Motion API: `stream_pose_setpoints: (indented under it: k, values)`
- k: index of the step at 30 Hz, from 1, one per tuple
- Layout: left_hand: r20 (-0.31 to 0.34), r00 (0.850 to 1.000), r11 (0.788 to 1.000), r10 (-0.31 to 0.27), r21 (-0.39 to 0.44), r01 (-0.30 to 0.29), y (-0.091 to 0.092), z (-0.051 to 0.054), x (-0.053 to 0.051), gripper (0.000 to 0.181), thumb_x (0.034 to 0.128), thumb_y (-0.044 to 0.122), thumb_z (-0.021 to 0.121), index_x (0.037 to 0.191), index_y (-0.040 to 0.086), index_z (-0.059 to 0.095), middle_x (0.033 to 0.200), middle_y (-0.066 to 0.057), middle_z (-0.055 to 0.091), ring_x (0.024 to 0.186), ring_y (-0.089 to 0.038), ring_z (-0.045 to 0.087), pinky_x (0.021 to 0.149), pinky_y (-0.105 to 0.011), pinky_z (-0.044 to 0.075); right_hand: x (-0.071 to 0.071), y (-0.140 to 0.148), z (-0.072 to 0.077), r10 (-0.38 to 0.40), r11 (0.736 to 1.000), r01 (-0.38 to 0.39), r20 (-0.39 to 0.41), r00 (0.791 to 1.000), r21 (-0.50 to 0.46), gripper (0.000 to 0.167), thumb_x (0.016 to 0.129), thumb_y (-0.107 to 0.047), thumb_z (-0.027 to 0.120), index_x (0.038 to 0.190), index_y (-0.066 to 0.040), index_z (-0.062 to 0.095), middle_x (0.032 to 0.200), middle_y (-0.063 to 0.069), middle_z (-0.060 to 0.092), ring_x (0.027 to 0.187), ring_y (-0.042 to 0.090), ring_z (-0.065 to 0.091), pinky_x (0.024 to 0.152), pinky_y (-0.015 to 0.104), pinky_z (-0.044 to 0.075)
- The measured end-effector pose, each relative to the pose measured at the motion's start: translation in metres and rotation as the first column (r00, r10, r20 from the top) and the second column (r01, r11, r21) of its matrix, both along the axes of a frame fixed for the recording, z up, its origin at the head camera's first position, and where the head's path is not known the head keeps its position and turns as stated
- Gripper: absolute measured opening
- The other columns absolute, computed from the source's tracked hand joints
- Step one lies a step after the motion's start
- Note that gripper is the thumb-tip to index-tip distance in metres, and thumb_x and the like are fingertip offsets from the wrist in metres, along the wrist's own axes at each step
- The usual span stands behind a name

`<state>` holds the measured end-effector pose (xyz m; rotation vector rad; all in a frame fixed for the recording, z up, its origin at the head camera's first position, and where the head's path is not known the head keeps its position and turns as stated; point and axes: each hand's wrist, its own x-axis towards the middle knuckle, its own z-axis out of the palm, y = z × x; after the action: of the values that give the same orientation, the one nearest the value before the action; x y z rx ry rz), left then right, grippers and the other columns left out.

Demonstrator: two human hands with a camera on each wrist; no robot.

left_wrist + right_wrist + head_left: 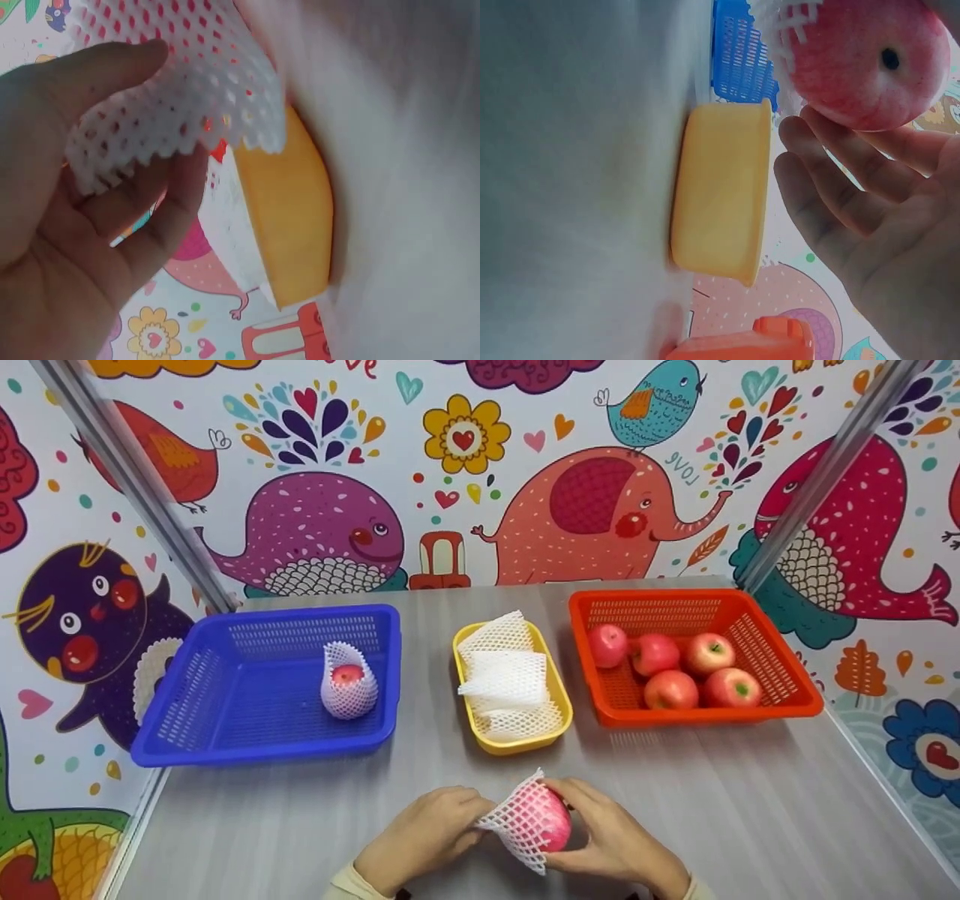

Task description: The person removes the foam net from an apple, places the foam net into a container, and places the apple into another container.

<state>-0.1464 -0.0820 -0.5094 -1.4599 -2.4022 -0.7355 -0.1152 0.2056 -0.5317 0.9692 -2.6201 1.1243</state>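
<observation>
In the head view, a red apple (557, 819) is partly inside a white foam net sleeve (517, 817), above the table near its front. My right hand (611, 840) holds the apple between thumb and fingers from the right. My left hand (431, 829) pinches the gathered left end of the sleeve. The left wrist view shows the thumb on the foam net (180, 97), with fingers behind it. In the right wrist view the bare end of the apple (870, 67) faces the camera, the net covering its far side.
A blue basket (262, 757) on the left holds one apple in a net sleeve (349, 694). Mid-table, a yellow basket (517, 746) contains several folded white nets (510, 679). The red basket (697, 716) on the right has several bare apples (671, 690). Patterned panels surround the table.
</observation>
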Motion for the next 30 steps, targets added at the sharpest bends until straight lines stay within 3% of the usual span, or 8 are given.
stream_pose_setpoints:
  k: [4,8,15,19,24,30]
  values:
    - [-0.01,0.998,0.998,0.06,-0.009,-0.06,-0.008,0.006,-0.009,0.021,0.0798,0.007,0.078,0.099,0.012,0.071,0.087,0.005,0.066,0.078,-0.011,0.063,0.07,-0.028,0.053,0.001,0.005,0.003,-0.024,1.0,0.024,0.021,0.999,0.009,0.084,0.074,-0.044,0.088,0.143,-0.013,0.05,0.128,-0.003,0.058,0.107,0.013,0.059,0.085,0.034,0.056]
    - [-0.037,0.992,0.993,0.122,0.013,-0.121,-0.016,0.022,-0.024,0.023,0.08,0.006,0.078,0.102,0.009,0.072,0.09,0.001,0.069,0.078,-0.015,0.065,0.069,-0.031,0.056,0.001,0.01,0.003,-0.044,0.999,0.044,0.022,0.999,-0.008,0.084,0.072,-0.039,0.09,0.142,-0.014,0.052,0.128,-0.003,0.058,0.107,0.013,0.059,0.083,0.034,0.056]
    - [-0.093,0.973,0.977,0.212,0.056,-0.207,-0.016,0.061,-0.064,0.021,0.0851,0.009,0.077,0.106,0.007,0.074,0.098,-0.005,0.072,0.086,-0.019,0.069,0.076,-0.033,0.057,0.005,0.01,0.001,-0.057,0.998,0.057,-0.022,0.998,-0.033,0.082,0.071,-0.039,0.091,0.141,-0.016,0.053,0.126,-0.005,0.059,0.103,0.012,0.06,0.079,0.033,0.056]
    - [-0.088,0.953,0.956,0.29,0.071,-0.284,-0.008,0.072,-0.089,0.02,0.088,0.008,0.075,0.107,0.004,0.073,0.098,-0.007,0.071,0.086,-0.021,0.068,0.078,-0.034,0.057,0.007,0.011,-0.001,-0.06,0.998,0.061,0.011,0.998,-0.023,0.082,0.072,-0.04,0.09,0.141,-0.017,0.053,0.127,-0.006,0.059,0.104,0.012,0.06,0.08,0.033,0.056]
    - [-0.062,0.925,0.927,0.374,0.03,-0.373,0.012,0.067,-0.112,0.019,0.0899,0.01,0.073,0.107,0.003,0.072,0.099,-0.01,0.071,0.087,-0.026,0.068,0.08,-0.04,0.057,0.009,0.013,-0.004,-0.052,0.999,0.053,0.039,0.998,-0.009,0.083,0.072,-0.038,0.09,0.141,-0.011,0.053,0.125,-0.004,0.059,0.104,0.012,0.06,0.081,0.033,0.056]
    - [-0.133,0.911,0.916,0.391,-0.042,-0.399,0.044,0.043,-0.134,0.013,0.0862,0.009,0.074,0.097,0.004,0.07,0.09,-0.011,0.068,0.079,-0.029,0.067,0.07,-0.042,0.056,0.011,0.012,-0.005,-0.054,0.999,0.054,0.076,0.996,-0.001,0.086,0.072,-0.038,0.091,0.143,-0.012,0.05,0.128,-0.002,0.058,0.108,0.013,0.059,0.084,0.034,0.055]
